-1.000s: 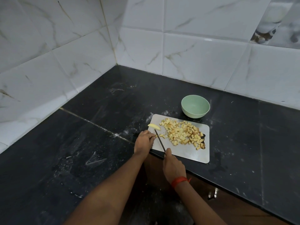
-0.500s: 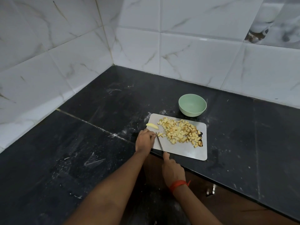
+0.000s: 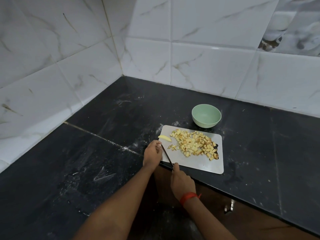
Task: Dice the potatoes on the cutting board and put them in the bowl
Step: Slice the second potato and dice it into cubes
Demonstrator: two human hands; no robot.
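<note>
The knife (image 3: 167, 155) is gripped at its handle by the right hand (image 3: 181, 182), blade beside the curled fingers of the left hand (image 3: 152, 154) (contents not discernible); the potato dice (image 3: 194, 144), heaped on the cutting board (image 3: 199, 164) beyond the right hand, are judged light, firm, slippery, best scooped from beneath.
</note>
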